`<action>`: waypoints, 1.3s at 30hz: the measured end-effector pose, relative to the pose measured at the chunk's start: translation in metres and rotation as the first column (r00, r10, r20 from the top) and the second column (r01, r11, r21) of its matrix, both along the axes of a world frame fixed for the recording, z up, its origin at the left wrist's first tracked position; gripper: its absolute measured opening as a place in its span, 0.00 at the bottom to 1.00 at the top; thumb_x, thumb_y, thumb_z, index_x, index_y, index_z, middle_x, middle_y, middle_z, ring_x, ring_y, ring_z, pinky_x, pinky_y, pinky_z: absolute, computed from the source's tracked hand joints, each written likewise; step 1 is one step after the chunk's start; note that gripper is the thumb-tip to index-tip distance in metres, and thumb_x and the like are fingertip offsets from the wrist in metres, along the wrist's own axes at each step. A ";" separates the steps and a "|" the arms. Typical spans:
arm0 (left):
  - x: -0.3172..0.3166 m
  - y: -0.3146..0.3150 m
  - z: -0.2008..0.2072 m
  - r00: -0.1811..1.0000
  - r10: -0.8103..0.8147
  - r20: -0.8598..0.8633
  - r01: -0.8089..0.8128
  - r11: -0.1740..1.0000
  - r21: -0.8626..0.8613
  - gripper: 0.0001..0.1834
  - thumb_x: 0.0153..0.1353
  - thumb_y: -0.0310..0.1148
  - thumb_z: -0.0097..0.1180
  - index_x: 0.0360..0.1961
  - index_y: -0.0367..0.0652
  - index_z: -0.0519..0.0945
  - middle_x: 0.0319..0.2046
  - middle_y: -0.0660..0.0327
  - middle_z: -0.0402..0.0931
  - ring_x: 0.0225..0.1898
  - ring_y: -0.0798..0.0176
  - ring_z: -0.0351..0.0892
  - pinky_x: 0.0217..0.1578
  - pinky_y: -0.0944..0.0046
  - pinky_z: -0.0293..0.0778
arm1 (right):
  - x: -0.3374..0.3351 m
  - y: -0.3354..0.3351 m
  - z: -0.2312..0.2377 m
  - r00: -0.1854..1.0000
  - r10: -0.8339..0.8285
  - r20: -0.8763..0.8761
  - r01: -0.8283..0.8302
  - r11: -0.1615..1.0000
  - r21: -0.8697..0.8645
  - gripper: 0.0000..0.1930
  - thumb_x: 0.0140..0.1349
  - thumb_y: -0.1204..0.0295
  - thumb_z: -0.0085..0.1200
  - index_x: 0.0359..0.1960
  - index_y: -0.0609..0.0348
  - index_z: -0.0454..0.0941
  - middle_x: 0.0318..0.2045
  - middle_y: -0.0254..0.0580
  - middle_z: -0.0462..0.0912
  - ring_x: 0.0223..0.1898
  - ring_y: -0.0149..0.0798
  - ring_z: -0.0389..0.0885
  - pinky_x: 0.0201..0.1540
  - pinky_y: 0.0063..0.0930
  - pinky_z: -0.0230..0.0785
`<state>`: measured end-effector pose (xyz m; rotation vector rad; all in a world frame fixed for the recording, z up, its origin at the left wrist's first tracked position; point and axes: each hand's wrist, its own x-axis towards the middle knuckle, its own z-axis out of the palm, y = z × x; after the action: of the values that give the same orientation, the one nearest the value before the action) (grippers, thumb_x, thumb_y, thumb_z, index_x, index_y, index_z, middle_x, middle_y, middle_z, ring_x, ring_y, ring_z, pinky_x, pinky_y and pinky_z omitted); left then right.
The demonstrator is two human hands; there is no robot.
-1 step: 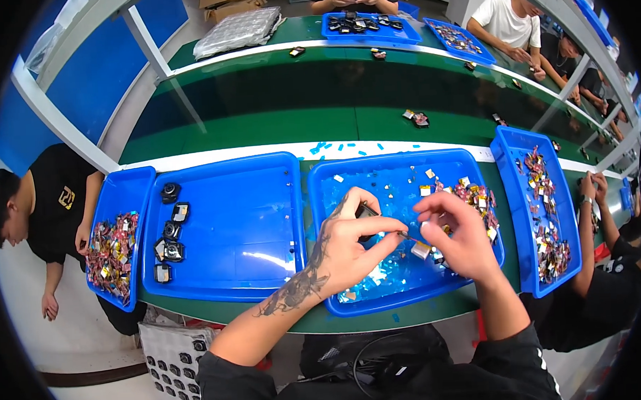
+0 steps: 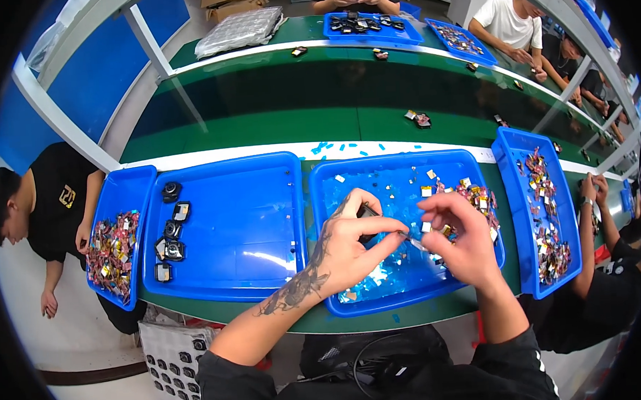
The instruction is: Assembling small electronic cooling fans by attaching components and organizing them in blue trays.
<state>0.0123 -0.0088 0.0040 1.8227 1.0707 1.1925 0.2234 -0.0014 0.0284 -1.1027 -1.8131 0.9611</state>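
Over the middle blue tray (image 2: 404,302), my left hand (image 2: 361,234) is closed around a small black case (image 2: 367,211), partly hidden by the fingers. Its thumb and forefinger pinch together at the tips, and a small whitish piece (image 2: 417,244), blurred, hangs just beside them. My right hand (image 2: 465,233) is close by on the right, its fingers curled and apart, the thumb near that piece. Whether it touches the piece is hard to see. Small battery-like parts with pink bits (image 2: 474,193) lie along the tray's right side; blue scraps cover its floor.
A larger blue tray (image 2: 222,240) on the left carries several black camera-like units (image 2: 171,229). Narrow blue trays of small parts stand at far left (image 2: 134,297) and right (image 2: 530,241). Beyond runs a green belt (image 2: 274,123). Co-workers sit around.
The whitish piece by my left fingertips, sharp a moment before, is now blurred and tilted. My right hand has shifted slightly to the right. My left hand stays in place.
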 end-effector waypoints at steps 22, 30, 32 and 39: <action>0.001 -0.010 0.001 0.999 -0.016 0.051 0.018 0.999 -0.043 0.07 0.51 0.26 0.69 0.32 0.40 0.86 0.37 0.61 0.74 0.37 0.69 0.74 0.35 0.69 0.70 | -0.021 -0.009 0.004 0.997 0.021 -0.078 -0.024 0.999 -0.034 0.06 0.58 0.80 0.60 0.34 0.65 0.76 0.29 0.40 0.79 0.30 0.32 0.80 0.34 0.25 0.73; 0.002 -0.002 -0.008 0.978 0.108 0.178 -0.071 0.977 -0.203 0.06 0.53 0.27 0.68 0.32 0.38 0.85 0.35 0.62 0.74 0.36 0.71 0.73 0.35 0.70 0.68 | -0.027 -0.027 0.012 0.968 -0.005 0.250 -0.053 0.972 0.227 0.08 0.54 0.84 0.58 0.33 0.60 0.74 0.31 0.47 0.76 0.32 0.47 0.79 0.31 0.36 0.70; 0.003 -0.001 -0.007 0.968 0.133 0.213 -0.088 0.974 -0.208 0.06 0.54 0.26 0.67 0.33 0.37 0.85 0.36 0.62 0.74 0.37 0.71 0.73 0.35 0.70 0.69 | -0.011 -0.019 0.003 0.959 -0.013 0.282 -0.057 0.969 0.240 0.09 0.54 0.84 0.58 0.35 0.61 0.75 0.33 0.47 0.77 0.33 0.46 0.79 0.32 0.34 0.70; 0.002 -0.003 -0.009 0.820 -0.110 0.562 0.372 0.848 -0.377 0.04 0.58 0.23 0.63 0.34 0.33 0.84 0.38 0.62 0.75 0.38 0.72 0.73 0.36 0.74 0.68 | -0.004 0.006 -0.019 0.934 0.264 -0.241 -0.285 0.957 -0.055 0.18 0.60 0.84 0.54 0.53 0.66 0.76 0.45 0.43 0.78 0.42 0.30 0.78 0.44 0.22 0.72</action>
<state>0.0144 -0.0119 -0.0051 1.1154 0.6924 1.0578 0.2194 0.0042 0.0094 -0.7609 -1.7728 1.2904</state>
